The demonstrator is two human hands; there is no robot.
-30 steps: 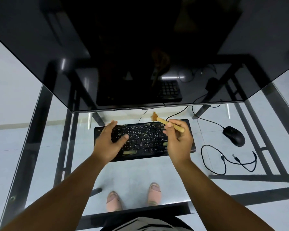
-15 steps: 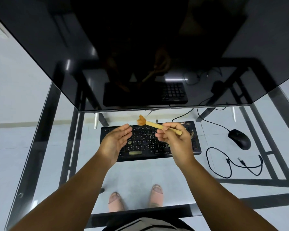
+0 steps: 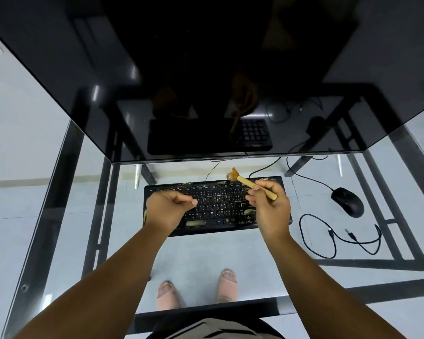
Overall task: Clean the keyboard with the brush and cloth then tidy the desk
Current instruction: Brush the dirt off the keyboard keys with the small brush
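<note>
A black keyboard [image 3: 220, 201] lies on the glass desk [image 3: 206, 253] just in front of the monitor. My right hand [image 3: 271, 209] hovers over the keyboard's right part and grips a wooden-handled brush [image 3: 250, 183]. Its orange bristles point up and left past the keyboard's far edge. My left hand [image 3: 167, 209] is over the keyboard's left half with fingers curled in and nothing held. No cloth is in sight.
A large dark monitor [image 3: 206, 69] overhangs the far side of the desk. A black mouse [image 3: 347, 201] sits to the right, with a loose black cable [image 3: 338, 237] coiled in front of it. My feet show through the glass.
My left hand has lifted off the keyboard and its fingers have curled shut. My right hand shifted the brush to the left and then back to the right above the keys.
</note>
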